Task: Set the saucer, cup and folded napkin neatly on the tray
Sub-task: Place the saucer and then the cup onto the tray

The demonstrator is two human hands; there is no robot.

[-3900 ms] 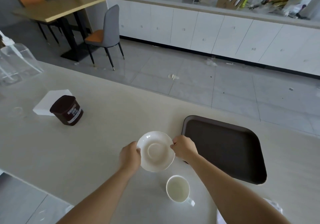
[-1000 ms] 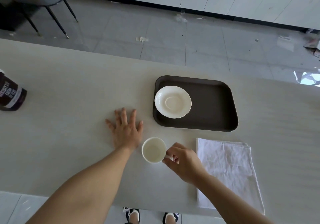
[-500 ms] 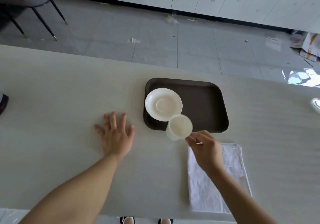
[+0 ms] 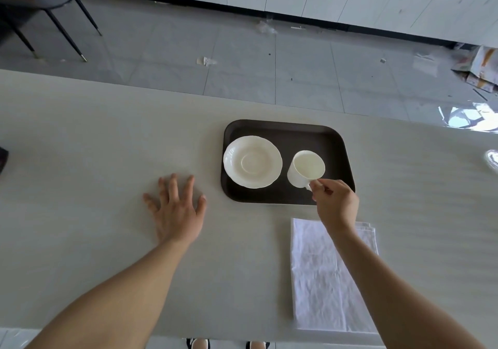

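A dark brown tray (image 4: pixel 334 144) lies on the pale counter. The white saucer (image 4: pixel 252 161) rests in the tray's left half. My right hand (image 4: pixel 335 203) pinches the handle of the white cup (image 4: pixel 305 169), which is tilted over the tray's right half, beside the saucer; whether it touches the tray I cannot tell. The folded white napkin (image 4: pixel 320 281) lies on the counter just in front of the tray, partly under my right forearm. My left hand (image 4: pixel 176 211) rests flat with fingers spread, left of the tray.
The counter's far edge (image 4: pixel 161 91) runs across the view, with tiled floor beyond. A dark object (image 4: pixel 2 160) shows at the left border. Chair legs (image 4: pixel 64 33) stand on the floor at the far left.
My right hand has carried the cup from the counter in front of the tray to over the tray's right half. The saucer, placed earlier, stays put, and my left hand has not moved.
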